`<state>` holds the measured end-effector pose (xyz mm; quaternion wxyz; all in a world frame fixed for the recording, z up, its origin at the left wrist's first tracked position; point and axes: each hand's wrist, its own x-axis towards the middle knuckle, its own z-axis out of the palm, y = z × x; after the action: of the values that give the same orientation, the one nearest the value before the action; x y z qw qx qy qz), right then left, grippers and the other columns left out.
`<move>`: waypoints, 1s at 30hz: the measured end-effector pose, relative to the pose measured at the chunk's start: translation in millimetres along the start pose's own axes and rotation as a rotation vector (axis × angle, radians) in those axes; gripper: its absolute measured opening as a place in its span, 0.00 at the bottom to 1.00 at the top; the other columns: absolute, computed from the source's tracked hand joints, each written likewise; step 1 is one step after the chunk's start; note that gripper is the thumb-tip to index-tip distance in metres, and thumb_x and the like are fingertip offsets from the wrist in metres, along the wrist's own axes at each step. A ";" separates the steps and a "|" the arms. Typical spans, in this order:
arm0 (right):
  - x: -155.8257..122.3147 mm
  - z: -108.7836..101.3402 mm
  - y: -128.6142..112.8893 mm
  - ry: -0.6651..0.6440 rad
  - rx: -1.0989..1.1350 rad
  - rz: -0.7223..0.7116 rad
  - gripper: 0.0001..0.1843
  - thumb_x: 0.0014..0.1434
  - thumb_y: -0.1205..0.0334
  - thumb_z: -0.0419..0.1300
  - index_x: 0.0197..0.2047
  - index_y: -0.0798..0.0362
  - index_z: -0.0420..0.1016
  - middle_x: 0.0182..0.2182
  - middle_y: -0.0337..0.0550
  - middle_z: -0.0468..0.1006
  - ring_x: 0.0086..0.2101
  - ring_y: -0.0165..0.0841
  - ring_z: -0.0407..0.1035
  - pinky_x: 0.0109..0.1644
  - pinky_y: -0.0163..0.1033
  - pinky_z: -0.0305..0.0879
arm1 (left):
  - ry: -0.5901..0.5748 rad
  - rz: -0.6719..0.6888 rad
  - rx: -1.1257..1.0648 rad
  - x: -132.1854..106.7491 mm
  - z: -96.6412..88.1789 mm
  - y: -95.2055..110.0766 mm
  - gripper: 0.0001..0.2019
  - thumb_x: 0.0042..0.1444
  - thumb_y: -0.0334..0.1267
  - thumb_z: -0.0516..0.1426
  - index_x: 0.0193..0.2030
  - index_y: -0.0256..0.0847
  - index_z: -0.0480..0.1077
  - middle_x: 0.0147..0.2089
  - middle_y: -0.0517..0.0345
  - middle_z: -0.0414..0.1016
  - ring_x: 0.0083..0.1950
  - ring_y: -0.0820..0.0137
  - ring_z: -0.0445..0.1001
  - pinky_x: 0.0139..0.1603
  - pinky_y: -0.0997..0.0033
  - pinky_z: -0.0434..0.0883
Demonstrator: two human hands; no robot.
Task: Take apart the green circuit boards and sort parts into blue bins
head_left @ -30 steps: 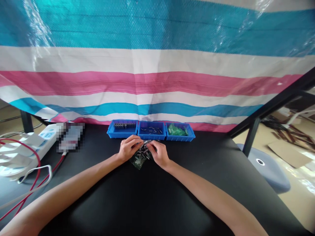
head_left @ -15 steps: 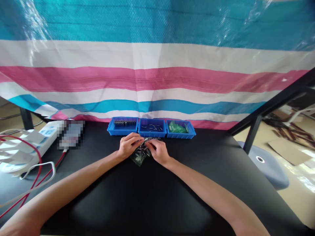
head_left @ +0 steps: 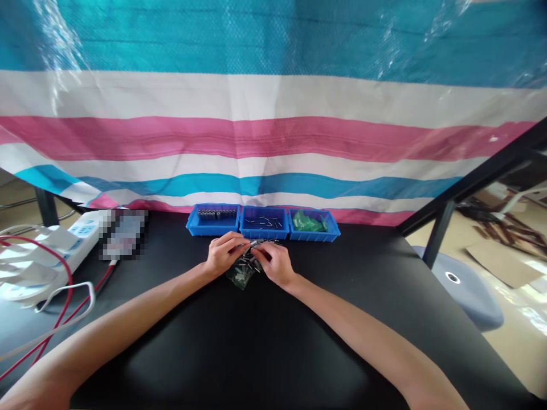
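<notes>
Lying between hands point(head_left: 223, 252): metal parts point(head_left: 247, 263)

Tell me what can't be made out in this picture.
Head view: parts, too small to identify, partly covered by the left hand and right hand.
Head view: device, blurred by pixelation.
Head view: power strip, partly hidden by plugs.
Head view: tarp, cut off by the picture's top edge.

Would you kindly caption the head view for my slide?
Left hand and right hand at a pile of metallic pieces near three blue bins.
</notes>
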<state>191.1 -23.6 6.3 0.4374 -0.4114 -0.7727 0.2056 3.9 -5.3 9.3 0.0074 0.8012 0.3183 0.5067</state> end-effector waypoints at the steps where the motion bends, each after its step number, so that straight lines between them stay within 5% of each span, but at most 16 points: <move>1: -0.1 0.1 0.3 0.004 0.005 0.000 0.12 0.64 0.57 0.55 0.32 0.51 0.76 0.27 0.41 0.78 0.29 0.33 0.72 0.36 0.35 0.65 | -0.003 -0.001 -0.005 -0.3 0.1 -0.3 0.04 0.58 0.34 0.59 0.38 0.40 0.75 0.36 0.56 0.77 0.29 0.78 0.72 0.30 0.80 0.70; 30: -0.4 1.7 3.6 0.055 0.007 -0.054 0.11 0.63 0.59 0.58 0.30 0.53 0.75 0.27 0.41 0.78 0.27 0.31 0.72 0.34 0.34 0.66 | 0.041 0.096 0.042 -2.4 1.5 -2.6 0.04 0.57 0.32 0.61 0.38 0.40 0.77 0.34 0.57 0.79 0.31 0.77 0.76 0.32 0.81 0.71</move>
<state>191.4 -21.8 2.7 0.4652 -0.3945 -0.7705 0.1852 3.1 -4.0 5.7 -0.0405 0.8049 0.2903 0.5161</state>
